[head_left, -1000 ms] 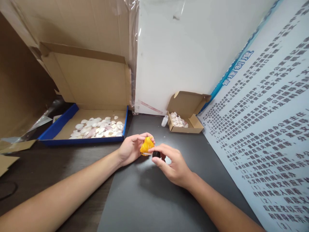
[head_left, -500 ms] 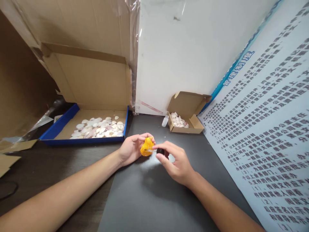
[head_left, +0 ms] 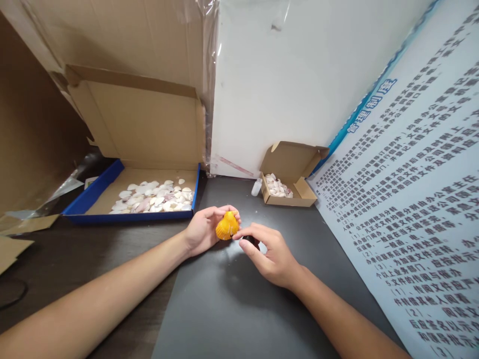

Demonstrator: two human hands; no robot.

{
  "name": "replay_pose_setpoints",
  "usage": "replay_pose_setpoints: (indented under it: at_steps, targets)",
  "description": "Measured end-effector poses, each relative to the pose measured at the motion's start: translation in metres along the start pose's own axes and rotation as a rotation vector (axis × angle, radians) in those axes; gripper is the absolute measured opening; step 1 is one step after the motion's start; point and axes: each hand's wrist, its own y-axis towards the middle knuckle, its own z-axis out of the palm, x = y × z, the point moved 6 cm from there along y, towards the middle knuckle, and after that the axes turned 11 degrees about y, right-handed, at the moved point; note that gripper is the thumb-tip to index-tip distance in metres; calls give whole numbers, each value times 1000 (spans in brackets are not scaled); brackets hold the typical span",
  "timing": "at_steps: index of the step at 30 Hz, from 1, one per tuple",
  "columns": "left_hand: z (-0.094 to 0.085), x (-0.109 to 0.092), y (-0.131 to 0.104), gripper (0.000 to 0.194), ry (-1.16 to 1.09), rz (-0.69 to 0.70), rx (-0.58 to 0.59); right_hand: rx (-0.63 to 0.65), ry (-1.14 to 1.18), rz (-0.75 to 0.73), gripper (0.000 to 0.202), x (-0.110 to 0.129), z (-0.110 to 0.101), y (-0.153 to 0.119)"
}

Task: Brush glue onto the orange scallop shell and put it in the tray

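A: Start at the far left. What's there?

B: Cardboard scraps [head_left: 17, 249], well out to the left of the left hand [head_left: 205, 232]. Then the blue box [head_left: 129, 217], just beyond that hand and to its left, lid up at the back.

A: Anything in it?

B: A loose spread of pale shells [head_left: 151, 197], some pinkish, mostly toward the side nearer the hand.

A: And the left hand itself?

B: Its fingers grip the yellow shell [head_left: 226, 226], ribbed side showing, in front of the palm.

A: The right hand [head_left: 271, 254]?

B: Pinching a black cap [head_left: 250, 241] between thumb and fingers. Its index fingertip is right by the yellow shell's lower edge; I can't tell whether they touch.

A: Beyond it?

B: A whitish bottle [head_left: 256, 187]; I can't make out its contents. Just right of that, the small box [head_left: 288, 200], lid open, with whitish shells [head_left: 276, 185] heaped in its left part.

A: Last?

B: A printed poster [head_left: 407, 179], to the right of the right hand.
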Motion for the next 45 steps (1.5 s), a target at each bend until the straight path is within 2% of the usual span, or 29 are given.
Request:
replay_pose_setpoints:
  at_steps: [5, 7, 10, 13, 20, 22, 28, 34, 41, 45]
  targets:
    - [-1, 1, 0, 20, 18, -7, 3, -152, 1, -24, 19, -1, -10, 0]
    - [-1, 1, 0, 20, 22, -1, -1, -120, -13, -14, 18, -3, -8, 0]
    - [0, 0, 0, 20, 28, 11, 3, -4, -5, 17, 17, -5, -1, 1]
    - [1, 0, 1, 20, 33, 11, 19, 59, 33, 43, 23, -4, 3, 0]
    - [-1, 0, 1, 23, 40, 15, 19, -48, 61, 19, 22, -2, -4, 0]
    - [0, 0, 1, 23, 41, 15, 22, -40, 54, 33, 21, -4, -3, 0]
    - [2, 0, 0, 23, 44, 15, 24, 86, 77, 127, 31, -9, 3, -1]
    - [3, 1, 0, 24, 98, -1, 8, -16, 111, 109, 29, -9, -1, -2]
    - [3, 2, 1, 24, 95, -2, 2, 90, 100, 152, 33, -10, 2, -1]
    - [2, 3, 1, 24, 94, -3, 0, 1, 123, 117, 31, -9, -2, 0]
